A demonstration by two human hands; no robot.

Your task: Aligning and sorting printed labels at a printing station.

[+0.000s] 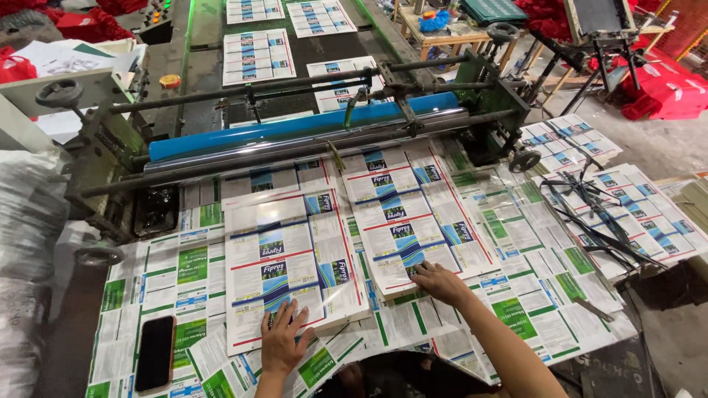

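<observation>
Workshop clutter rings a long laminating machine (310,125) whose blue roller (295,127) runs across the middle of the view, with dark steel bars above and below it. Printed sheets ride the dark belt (206,74) beyond the roller, spaced apart with bare belt between them.

On the near side, the outfeed table (516,295) is papered edge to edge with green-and-white printed sheets (192,273), and glossy film lies over much of it. Two stacks of blue-and-red printed sheets sit on top. The left stack (287,258) lies square to the person; the right stack (413,214) is turned slightly and almost meets the left one, a narrow strip showing between them.

The left hand (282,340) rests flat on the near edge of the left stack, fingers spread, gripping nothing. The right hand (436,282) presses its fingertips on the near edge of the right stack, fingers loosely apart, also gripping nothing.

A black phone (155,353) lies near the table's left edge, well apart from the left hand. To the right, black straps (590,214) trail over more blue-and-red sheets (634,214) by the table's right edge, and open table lies between them and the right hand. Red bags (664,88) are piled on the floor at far right, and a wooden table (450,33) behind the machine holds a blue bundle.
</observation>
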